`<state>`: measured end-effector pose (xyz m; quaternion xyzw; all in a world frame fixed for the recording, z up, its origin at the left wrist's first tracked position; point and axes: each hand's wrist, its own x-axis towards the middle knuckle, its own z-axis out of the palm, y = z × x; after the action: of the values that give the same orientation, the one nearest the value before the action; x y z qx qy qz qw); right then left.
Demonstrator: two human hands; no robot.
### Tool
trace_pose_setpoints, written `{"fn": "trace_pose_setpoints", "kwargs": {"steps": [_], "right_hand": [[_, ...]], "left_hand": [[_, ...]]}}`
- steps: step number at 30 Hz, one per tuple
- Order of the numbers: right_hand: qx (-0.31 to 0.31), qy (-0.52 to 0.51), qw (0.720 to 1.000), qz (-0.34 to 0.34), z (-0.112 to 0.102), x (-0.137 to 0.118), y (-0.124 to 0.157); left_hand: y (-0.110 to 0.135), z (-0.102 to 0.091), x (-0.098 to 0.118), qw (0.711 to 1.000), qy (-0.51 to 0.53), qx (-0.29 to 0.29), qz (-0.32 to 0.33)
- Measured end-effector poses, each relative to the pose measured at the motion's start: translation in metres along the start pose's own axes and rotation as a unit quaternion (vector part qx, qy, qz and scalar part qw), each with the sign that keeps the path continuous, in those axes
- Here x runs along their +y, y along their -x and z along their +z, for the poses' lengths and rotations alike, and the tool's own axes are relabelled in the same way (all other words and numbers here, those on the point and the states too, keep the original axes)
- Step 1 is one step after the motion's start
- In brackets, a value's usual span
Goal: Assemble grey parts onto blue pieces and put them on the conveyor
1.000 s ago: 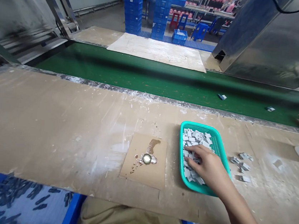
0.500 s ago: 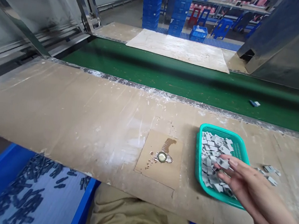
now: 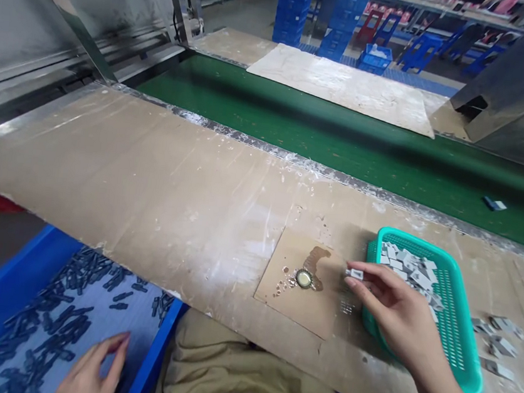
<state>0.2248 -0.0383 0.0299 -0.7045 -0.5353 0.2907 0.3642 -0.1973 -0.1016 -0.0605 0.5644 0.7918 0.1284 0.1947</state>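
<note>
While the right hand (image 3: 411, 321) pinches one pale-grey rectangular piece (image 3: 356, 274), many more remain in the turquoise perforated plastic basket (image 3: 456, 326) at four o'clock, and the left hand (image 3: 93, 370), nearly pinched, contents indeterminable, is near dark elongated parts (image 3: 64, 330) at eight o'clock.

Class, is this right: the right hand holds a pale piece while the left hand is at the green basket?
No: the left hand is at the blue bin of dark parts, not the green basket, as the head view shows. The right hand holds the pale piece.
</note>
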Motion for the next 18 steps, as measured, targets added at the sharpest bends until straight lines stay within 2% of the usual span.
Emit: {"fn": "trace_pose_setpoints", "kwargs": {"steps": [1,2,3,4,5,7,9,10,14,18], "right_hand": [[0.016,0.016,1.000,-0.010,-0.001,0.000,0.001],[0.034,0.019,0.999,-0.017,-0.002,0.000,0.002],[0.047,0.011,0.999,-0.019,-0.003,-0.001,0.003],[0.055,-0.001,0.998,-0.018,-0.003,-0.003,0.005],[0.059,-0.014,0.998,-0.018,-0.003,-0.004,0.006],[0.058,-0.029,0.998,-0.018,-0.002,-0.006,0.010],[0.053,-0.029,0.998,-0.018,-0.002,-0.005,0.015],[0.053,-0.027,0.998,-0.018,-0.003,-0.004,0.017],[0.043,0.027,0.998,-0.036,-0.007,0.004,0.023],[0.015,0.139,0.984,-0.111,-0.008,0.005,0.020]], "left_hand": [[-0.002,-0.007,0.029,0.997,0.007,0.054,0.062],[-0.005,-0.011,0.058,0.985,0.039,0.080,0.150],[-0.010,-0.014,0.087,0.962,0.070,0.064,0.255],[-0.016,-0.013,0.114,0.926,0.091,0.040,0.365],[-0.022,-0.010,0.137,0.897,0.082,-0.022,0.433],[-0.034,0.002,0.173,0.843,0.047,-0.121,0.522],[-0.041,0.018,0.195,0.822,0.016,-0.162,0.545],[-0.042,0.026,0.201,0.823,0.008,-0.161,0.544],[-0.033,0.045,0.213,0.851,0.015,-0.114,0.513],[-0.023,0.050,0.217,0.879,0.024,-0.085,0.469]]}}
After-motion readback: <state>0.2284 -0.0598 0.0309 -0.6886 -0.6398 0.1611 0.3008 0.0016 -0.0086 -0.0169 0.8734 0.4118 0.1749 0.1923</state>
